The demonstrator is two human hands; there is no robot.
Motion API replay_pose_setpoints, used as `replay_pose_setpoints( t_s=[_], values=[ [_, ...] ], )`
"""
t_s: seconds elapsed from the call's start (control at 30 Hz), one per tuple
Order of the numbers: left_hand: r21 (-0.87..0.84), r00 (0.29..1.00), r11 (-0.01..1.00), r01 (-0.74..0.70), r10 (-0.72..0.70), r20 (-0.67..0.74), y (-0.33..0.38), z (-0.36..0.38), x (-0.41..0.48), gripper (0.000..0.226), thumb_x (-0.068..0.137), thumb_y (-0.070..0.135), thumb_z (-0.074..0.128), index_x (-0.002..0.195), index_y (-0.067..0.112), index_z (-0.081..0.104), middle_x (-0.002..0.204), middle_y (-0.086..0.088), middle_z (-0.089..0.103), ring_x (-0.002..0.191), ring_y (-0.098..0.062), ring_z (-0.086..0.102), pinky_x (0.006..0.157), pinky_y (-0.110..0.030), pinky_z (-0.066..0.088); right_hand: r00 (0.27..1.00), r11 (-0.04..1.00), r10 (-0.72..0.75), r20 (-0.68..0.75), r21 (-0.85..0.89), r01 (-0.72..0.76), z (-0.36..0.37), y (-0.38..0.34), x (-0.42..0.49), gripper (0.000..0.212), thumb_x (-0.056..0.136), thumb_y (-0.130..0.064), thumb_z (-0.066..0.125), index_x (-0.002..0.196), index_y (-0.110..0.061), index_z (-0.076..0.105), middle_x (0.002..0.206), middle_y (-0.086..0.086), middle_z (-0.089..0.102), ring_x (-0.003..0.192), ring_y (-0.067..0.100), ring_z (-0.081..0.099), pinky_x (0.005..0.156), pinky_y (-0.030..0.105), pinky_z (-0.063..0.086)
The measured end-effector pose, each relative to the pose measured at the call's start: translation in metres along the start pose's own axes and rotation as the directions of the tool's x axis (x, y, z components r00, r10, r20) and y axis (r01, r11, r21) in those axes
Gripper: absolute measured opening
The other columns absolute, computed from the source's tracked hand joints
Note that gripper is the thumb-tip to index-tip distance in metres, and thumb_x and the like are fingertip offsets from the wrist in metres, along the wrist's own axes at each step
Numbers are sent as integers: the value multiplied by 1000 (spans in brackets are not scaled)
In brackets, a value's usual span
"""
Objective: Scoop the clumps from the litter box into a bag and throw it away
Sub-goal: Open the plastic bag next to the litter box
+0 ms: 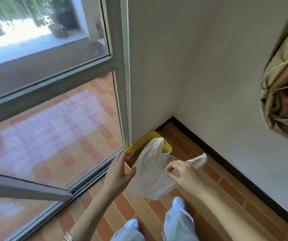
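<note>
The clear plastic bag (150, 176) hangs before the yellow litter box (144, 139), which sits in the corner at 12 o'clock. Our right hand (179, 171) pinches the bag's top in its grip; our left hand (122, 168) is open at its 9 o'clock edge. We judge the mouth needs spreading next. The glass door (56, 122) at 9 and the bundled curtain (282, 80) at 2 hem the corner.

Forearms (214, 197) bare of sleeves, silvery bangles (68, 237) on the left wrist, pale blue trousers (178, 223), matching shoes (179, 201).
</note>
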State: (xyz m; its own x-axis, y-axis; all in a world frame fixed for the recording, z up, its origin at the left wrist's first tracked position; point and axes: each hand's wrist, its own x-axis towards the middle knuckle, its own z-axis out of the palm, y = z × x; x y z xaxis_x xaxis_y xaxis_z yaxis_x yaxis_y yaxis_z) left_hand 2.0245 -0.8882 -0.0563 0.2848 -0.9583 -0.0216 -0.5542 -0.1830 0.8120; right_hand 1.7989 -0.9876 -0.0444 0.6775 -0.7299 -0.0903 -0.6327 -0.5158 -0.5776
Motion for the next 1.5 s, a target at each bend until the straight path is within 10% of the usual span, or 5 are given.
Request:
replay_pose_setpoints(
  t_s=[0.37,0.7,1.1,1.37,1.5],
  values=[
    [305,933,946,107,10,-359,45,91,40,39,78,21,66,113,5,63,115,-12,62,105,-31,60,86,-47,51,787,888,-367,496,-64,455,-49,109,123,6,86,-18,61,89,-15,65,92,-4,65,91,9,56,80,18,40],
    [823,981,564,-66,-114,156,53,203,67,70,83,47,63,140,11,44,150,-6,37,144,-22,21,116,-44,0,267,376,-714,647,33,926,-42,167,147,8,76,-17,71,73,-15,63,70,-1,63,65,18,59,61,30,53],
    [721,936,641,-261,-14,351,-147,365,23,10,75,16,73,79,22,67,74,9,67,72,-12,65,101,-35,46,-238,-26,-560,794,271,962,144,331,182,22,71,-41,74,83,-25,65,76,-11,65,72,11,61,76,24,50],
    [654,983,755,52,-156,102,-306,478,25,15,82,-2,62,93,8,60,69,-2,66,63,-21,64,83,-33,55,-395,40,-545,740,493,869,312,448,205,16,70,-2,64,69,-15,54,81,3,56,75,20,49,59,29,42],
    [604,979,790,109,-190,71,-372,514,39,15,79,-2,66,91,7,67,74,-4,69,65,-22,65,64,-31,54,-328,333,-550,768,562,757,383,495,201,9,81,1,52,85,-7,52,87,7,53,78,25,47,65,36,39]
  ],
)
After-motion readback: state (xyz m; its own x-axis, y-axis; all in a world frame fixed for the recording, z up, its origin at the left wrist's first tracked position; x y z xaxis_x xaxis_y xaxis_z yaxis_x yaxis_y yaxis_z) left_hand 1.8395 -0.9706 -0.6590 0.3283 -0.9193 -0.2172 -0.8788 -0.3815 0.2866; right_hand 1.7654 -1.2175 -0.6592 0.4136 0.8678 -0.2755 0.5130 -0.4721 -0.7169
